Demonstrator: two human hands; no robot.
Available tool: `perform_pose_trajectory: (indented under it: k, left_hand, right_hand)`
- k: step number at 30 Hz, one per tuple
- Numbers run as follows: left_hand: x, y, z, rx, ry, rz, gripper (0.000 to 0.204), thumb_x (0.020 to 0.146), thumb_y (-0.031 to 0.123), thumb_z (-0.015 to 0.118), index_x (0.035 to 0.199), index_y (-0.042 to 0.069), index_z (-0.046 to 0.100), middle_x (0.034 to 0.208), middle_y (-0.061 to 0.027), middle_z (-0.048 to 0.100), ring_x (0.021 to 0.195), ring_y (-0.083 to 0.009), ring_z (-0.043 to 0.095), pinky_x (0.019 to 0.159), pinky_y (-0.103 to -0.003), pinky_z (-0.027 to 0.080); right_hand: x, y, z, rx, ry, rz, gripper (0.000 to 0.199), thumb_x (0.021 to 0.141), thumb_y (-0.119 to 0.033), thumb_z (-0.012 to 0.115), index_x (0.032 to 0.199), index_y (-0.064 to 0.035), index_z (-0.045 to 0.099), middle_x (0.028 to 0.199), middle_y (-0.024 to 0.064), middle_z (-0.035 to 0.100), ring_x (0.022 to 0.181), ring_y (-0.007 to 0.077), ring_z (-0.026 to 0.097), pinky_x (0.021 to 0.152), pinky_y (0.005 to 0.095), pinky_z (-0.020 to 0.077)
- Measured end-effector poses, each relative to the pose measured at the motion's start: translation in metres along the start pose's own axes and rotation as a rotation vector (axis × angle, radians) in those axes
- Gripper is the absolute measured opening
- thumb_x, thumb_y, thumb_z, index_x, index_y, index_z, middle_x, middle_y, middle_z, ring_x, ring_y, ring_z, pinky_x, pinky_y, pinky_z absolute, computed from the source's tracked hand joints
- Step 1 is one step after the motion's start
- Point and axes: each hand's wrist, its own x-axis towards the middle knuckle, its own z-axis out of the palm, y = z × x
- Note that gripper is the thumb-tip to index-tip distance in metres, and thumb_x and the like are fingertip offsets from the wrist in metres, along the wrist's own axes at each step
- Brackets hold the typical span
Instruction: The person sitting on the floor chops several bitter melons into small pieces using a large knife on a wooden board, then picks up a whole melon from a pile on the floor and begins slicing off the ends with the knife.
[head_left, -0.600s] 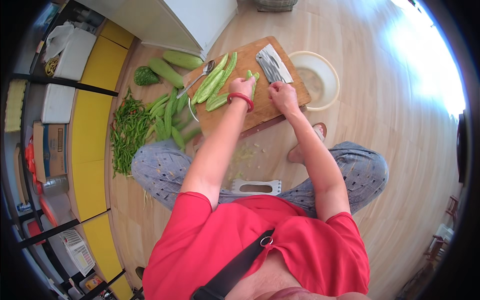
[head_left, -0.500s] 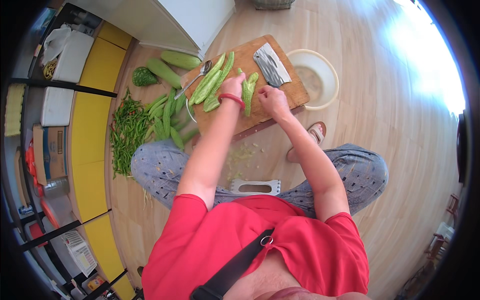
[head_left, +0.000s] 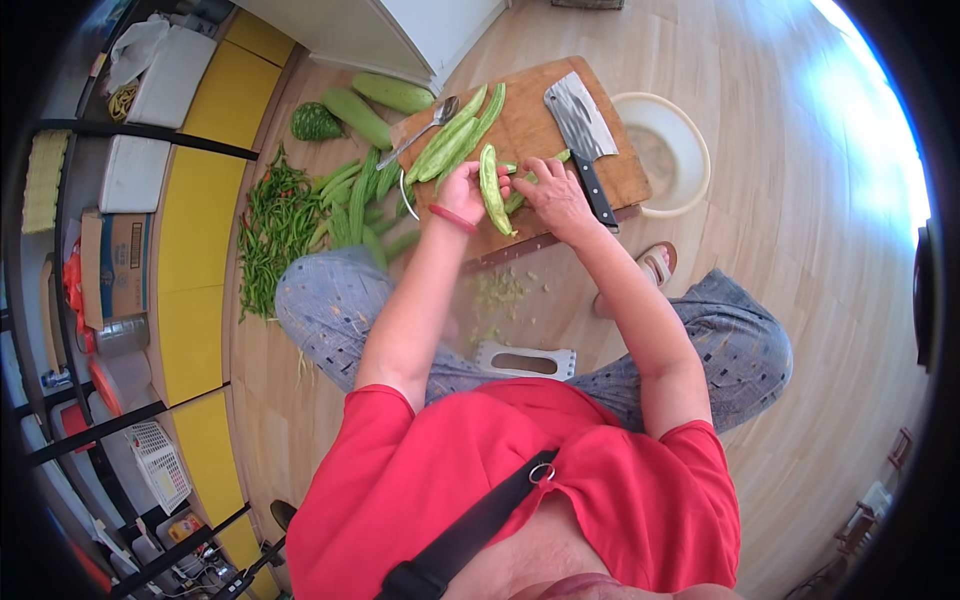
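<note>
My left hand (head_left: 464, 193) holds a split bitter gourd half (head_left: 491, 190) upright at the near edge of a wooden cutting board (head_left: 545, 90). Close beside it, the fingers of my right hand (head_left: 560, 203) are bent around another bitter gourd piece (head_left: 516, 200), mostly hidden by the hand. Several more bitter gourd halves (head_left: 447, 145) lie on the board's left side, along with a metal spoon (head_left: 433, 122). To the right of my right hand rests a cleaver (head_left: 582, 115), its black handle pointing toward me.
Left of the board, the floor holds a pile of green chillies (head_left: 270, 225), whole bitter gourds (head_left: 357, 205), long pale gourds (head_left: 357, 118) and a dark green squash (head_left: 316, 122). A white basin (head_left: 690, 150) stands on the right. A low stool (head_left: 525, 360) is between my legs. Shelves with yellow panels (head_left: 195, 250) line the left.
My right hand has moved left, away from the cleaver's handle, to the gourd pieces. The left hand has turned and now holds a gourd half raised. The whole view has shifted slightly.
</note>
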Motion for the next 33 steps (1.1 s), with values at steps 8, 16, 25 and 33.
perform_pose_trajectory:
  k: [8, 16, 25, 33]
  left_hand:
    - [-0.019, 0.016, 0.013, -0.009, 0.037, 0.11, 0.021, 0.088, 0.015, 0.05, 0.102, -0.001, 0.051, 0.09, -0.0129, 0.057, 0.08, -0.0255, 0.057, 0.073, -0.043, 0.05]
    - [-0.001, -0.018, 0.048, 0.639, 0.296, 0.365, 0.029, 0.078, 0.01, 0.066, 0.103, -0.003, 0.056, 0.09, -0.0098, 0.062, 0.078, -0.0181, 0.059, 0.073, -0.032, 0.05]
    - [0.023, -0.036, 0.048, 1.122, 0.451, 0.36, 0.024, 0.074, 0.014, 0.069, 0.091, -0.002, 0.062, 0.079, -0.0065, 0.064, 0.064, -0.0113, 0.059, 0.057, -0.025, 0.048]
    - [-0.001, -0.005, 0.037, 0.561, 0.362, 0.289, 0.023, 0.076, 0.015, 0.068, 0.094, 0.002, 0.059, 0.074, -0.0029, 0.062, 0.057, -0.0123, 0.057, 0.05, -0.027, 0.047]
  right_hand:
    - [0.013, -0.001, -0.005, 0.202, 0.138, 0.223, 0.018, 0.082, -0.014, 0.053, 0.097, -0.0052, 0.055, 0.086, 0.0096, 0.056, 0.083, 0.026, 0.054, 0.072, 0.0369, 0.0405]
    - [0.003, 0.014, 0.018, 0.328, -0.063, 0.728, 0.024, 0.083, -0.016, 0.051, 0.101, -0.0003, 0.056, 0.083, 0.0205, 0.061, 0.088, 0.0377, 0.059, 0.076, 0.0449, 0.0457]
    - [-0.006, 0.015, -0.006, 0.134, -0.127, 0.512, 0.033, 0.079, -0.009, 0.051, 0.111, -0.0097, 0.053, 0.114, 0.0154, 0.052, 0.101, 0.0333, 0.051, 0.083, 0.0405, 0.0441]
    - [0.009, 0.015, -0.027, -0.227, -0.421, -0.042, 0.027, 0.074, -0.008, 0.053, 0.1, -0.0114, 0.059, 0.099, 0.0009, 0.054, 0.103, 0.0195, 0.048, 0.08, 0.0357, 0.0416]
